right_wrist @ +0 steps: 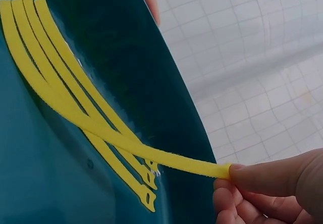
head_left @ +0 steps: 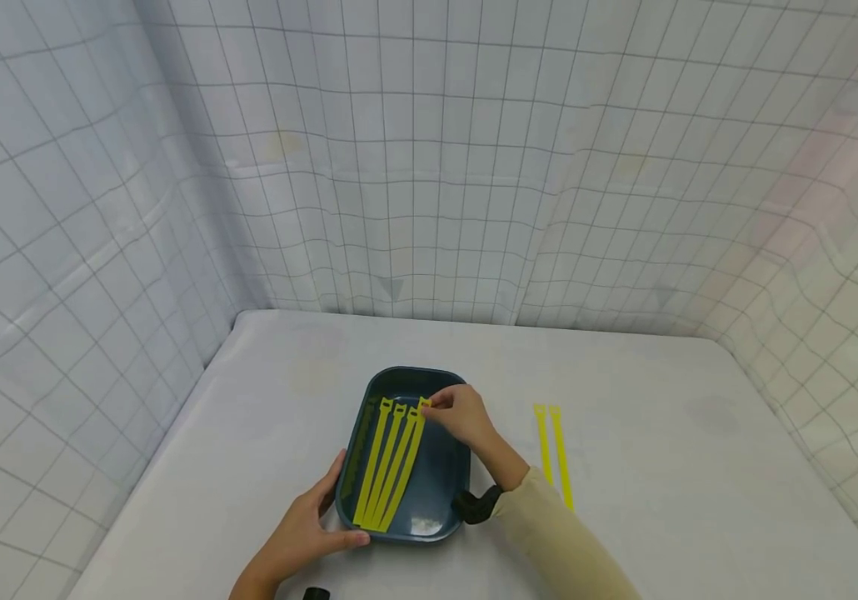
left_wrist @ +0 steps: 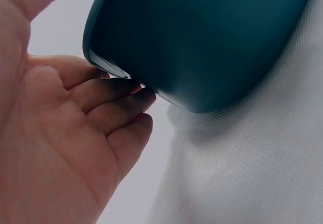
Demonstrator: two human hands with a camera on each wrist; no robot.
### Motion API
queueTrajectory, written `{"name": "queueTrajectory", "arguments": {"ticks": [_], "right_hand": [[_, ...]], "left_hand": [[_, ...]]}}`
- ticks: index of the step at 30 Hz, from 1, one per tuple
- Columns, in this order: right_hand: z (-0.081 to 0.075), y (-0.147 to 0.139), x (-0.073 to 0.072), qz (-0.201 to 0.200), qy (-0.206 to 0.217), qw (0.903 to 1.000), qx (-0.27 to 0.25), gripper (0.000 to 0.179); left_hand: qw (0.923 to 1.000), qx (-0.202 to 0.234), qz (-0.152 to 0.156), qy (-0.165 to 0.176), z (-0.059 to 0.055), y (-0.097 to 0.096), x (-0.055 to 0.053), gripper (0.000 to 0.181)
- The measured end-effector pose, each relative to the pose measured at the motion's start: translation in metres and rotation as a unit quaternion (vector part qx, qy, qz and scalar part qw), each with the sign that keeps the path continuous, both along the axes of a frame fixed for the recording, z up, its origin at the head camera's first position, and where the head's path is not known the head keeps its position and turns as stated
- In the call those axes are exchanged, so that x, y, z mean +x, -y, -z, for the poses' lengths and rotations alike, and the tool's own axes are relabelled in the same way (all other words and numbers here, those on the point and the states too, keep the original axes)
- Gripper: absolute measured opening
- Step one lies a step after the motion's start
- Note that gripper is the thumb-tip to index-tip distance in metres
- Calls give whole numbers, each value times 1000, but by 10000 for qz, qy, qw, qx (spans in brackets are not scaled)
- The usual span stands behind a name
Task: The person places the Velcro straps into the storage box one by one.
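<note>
A dark teal tray (head_left: 440, 475) rests on the white table in the head view. My left hand (head_left: 301, 525) holds its near left corner, with the thumb at the near rim and the fingers against the outer left wall (left_wrist: 202, 47). Inside, three yellow cable straps (head_left: 371, 471) lie side by side along the left. Over the tray's far right part, my right hand (head_left: 466, 415) pinches the slotted end of another yellow cable strap (right_wrist: 186, 164) between thumb and fingers. That end is raised, and the strap bends down across the others, its far end lying beside theirs.
Two more yellow cable straps (head_left: 560, 450) lie on the table right of the tray, partly behind the right sleeve (head_left: 560, 542). A black object (head_left: 477, 505) sits at the right wrist. White gridded curtains (head_left: 429, 167) surround the table (head_left: 669, 433) at back and sides.
</note>
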State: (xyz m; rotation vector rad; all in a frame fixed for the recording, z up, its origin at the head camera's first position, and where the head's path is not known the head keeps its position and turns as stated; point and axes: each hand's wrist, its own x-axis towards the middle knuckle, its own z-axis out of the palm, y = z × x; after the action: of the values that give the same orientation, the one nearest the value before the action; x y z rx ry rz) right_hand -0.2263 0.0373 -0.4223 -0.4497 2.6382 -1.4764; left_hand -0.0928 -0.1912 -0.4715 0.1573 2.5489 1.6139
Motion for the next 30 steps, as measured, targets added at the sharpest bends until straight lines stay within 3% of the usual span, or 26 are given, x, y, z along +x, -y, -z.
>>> {"name": "queueTrajectory", "arguments": {"ticks": [12, 30], "right_hand": [[-2, 7, -3, 179, 80, 9996, 216, 12], [-2, 14, -2, 370, -262, 9970, 624, 10]], "left_hand": [[10000, -63, -12, 10, -1, -1, 0, 107], [10000, -1, -9, 5, -3, -1, 1, 106]]}}
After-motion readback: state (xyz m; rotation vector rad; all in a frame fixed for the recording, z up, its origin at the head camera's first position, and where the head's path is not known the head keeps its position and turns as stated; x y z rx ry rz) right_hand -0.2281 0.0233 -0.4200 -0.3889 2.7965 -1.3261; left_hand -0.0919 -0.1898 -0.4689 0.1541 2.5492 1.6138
